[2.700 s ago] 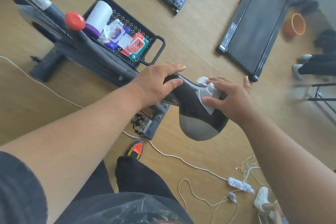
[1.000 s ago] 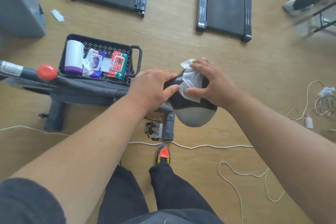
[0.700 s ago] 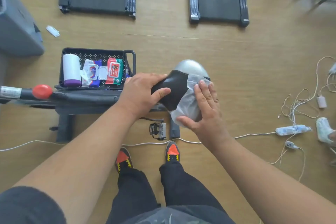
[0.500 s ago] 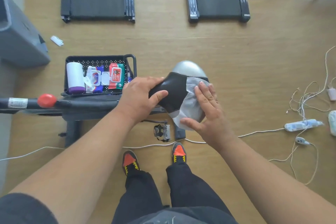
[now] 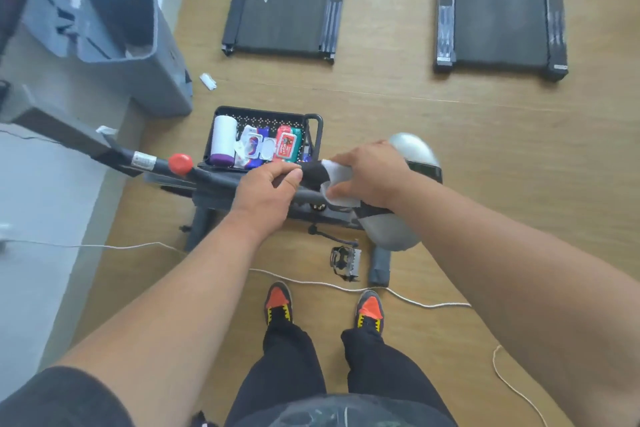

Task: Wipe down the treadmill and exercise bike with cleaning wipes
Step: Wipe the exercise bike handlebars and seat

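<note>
The exercise bike's black and grey saddle (image 5: pixel 388 232) sits mid-frame, above its dark frame bar (image 5: pixel 214 180) with a red knob (image 5: pixel 180 164). My left hand (image 5: pixel 266 194) grips the saddle's narrow black nose. My right hand (image 5: pixel 370 177) presses a white cleaning wipe (image 5: pixel 337 184) onto the top of the saddle, just right of the left hand. Much of the saddle is hidden under both hands. Two black treadmills lie on the floor beyond, one at upper middle (image 5: pixel 287 0) and one at upper right (image 5: pixel 498 7).
A black basket (image 5: pixel 313 121) behind the bike holds a white roll and wipe packs. A grey bin (image 5: pixel 138 48) stands at upper left. A bike pedal (image 5: pixel 344 262) and a white cable (image 5: pixel 311 282) lie by my feet on the wooden floor.
My right hand with the wipe has moved from the saddle's near side up onto its top, closer to the left hand. The view has tilted, bringing the bin and wall into sight.
</note>
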